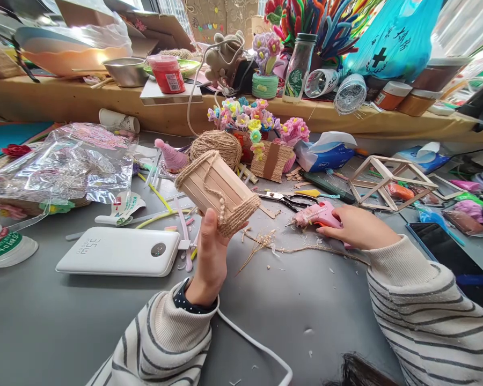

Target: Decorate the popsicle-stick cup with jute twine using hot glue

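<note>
My left hand (212, 257) is closed around a small craft-stick pot (221, 187), held tilted above the table. Jute twine is wound around both of its ends, and a loose strand runs down its side. Over to the right, my right hand (360, 228) grips a pink hot glue gun (326, 213) lying on the table, its nozzle end pointing left. A dried flower sprig (261, 244) and a length of twine (306, 248) lie between the hands. Behind the pot rests a ball of jute twine (217, 146).
A white power bank (116, 252) with a cable lies left of my left hand. Black scissors (285, 199) sit behind the glue gun. To the right are a stick frame (390, 182) and a phone (454, 262). A crowded ledge (165, 112) runs along the back.
</note>
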`<state>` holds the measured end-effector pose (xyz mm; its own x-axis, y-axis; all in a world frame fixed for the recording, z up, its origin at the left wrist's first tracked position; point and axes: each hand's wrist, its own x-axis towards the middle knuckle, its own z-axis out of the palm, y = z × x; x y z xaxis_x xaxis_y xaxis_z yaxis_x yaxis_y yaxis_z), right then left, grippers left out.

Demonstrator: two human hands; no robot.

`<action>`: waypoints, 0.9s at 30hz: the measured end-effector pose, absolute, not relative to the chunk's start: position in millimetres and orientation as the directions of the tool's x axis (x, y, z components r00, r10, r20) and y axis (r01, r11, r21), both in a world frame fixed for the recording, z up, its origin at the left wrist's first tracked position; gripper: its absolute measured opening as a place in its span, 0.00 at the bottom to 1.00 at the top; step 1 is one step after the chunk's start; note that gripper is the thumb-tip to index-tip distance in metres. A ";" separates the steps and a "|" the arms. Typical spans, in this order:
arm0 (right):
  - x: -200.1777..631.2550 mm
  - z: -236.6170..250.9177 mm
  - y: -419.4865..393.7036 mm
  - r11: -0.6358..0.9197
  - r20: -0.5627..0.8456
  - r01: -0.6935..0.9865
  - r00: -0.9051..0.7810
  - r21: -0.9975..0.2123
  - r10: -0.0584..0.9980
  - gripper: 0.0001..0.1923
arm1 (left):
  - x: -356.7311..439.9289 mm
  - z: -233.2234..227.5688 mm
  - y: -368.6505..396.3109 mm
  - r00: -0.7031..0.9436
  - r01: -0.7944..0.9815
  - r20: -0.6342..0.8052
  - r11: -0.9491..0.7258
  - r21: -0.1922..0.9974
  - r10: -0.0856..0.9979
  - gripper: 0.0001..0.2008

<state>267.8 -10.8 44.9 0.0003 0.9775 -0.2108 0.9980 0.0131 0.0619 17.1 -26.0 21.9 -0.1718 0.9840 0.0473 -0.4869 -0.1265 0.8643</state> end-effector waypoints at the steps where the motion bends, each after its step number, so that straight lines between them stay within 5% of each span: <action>1: 267.5 46.1 -13.0 0.006 -0.216 0.997 0.011 0.079 0.976 0.17 | 17.1 22.1 -26.3 -0.170 -0.487 0.046 -0.124 0.865 0.984 0.21; 5: 268.3 55.4 -23.0 -0.032 -0.174 0.989 0.057 0.146 0.983 0.20 | 17.0 22.0 -26.6 -0.161 -0.487 0.033 -0.109 0.867 0.986 0.22; 8: 259.6 60.9 -32.6 0.028 0.088 0.998 -0.033 0.058 0.996 0.16 | 17.4 21.3 -25.7 -0.155 -0.485 0.032 -0.105 0.868 0.987 0.23; 12: 224.6 46.6 -48.9 0.587 0.430 0.780 -0.463 -0.219 0.775 0.08 | 17.5 20.6 -25.9 -0.144 -0.477 0.027 -0.094 0.874 0.989 0.24; 15: 199.3 22.9 -60.6 0.730 0.574 0.645 -0.517 -0.226 0.635 0.05 | 17.3 20.5 -27.2 -0.142 -0.473 0.022 -0.088 0.877 0.990 0.24; 27: 197.7 -5.1 -68.8 0.767 0.631 0.617 -0.528 -0.176 0.569 0.05 | 17.8 20.6 -27.7 -0.140 -0.467 0.003 -0.069 0.882 0.990 0.21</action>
<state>197.7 -68.8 -5.1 -0.5278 0.5689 0.6307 0.6170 0.7671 -0.1756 17.8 -27.7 20.6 -0.1404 0.9901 0.0026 -0.4669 -0.0686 0.8816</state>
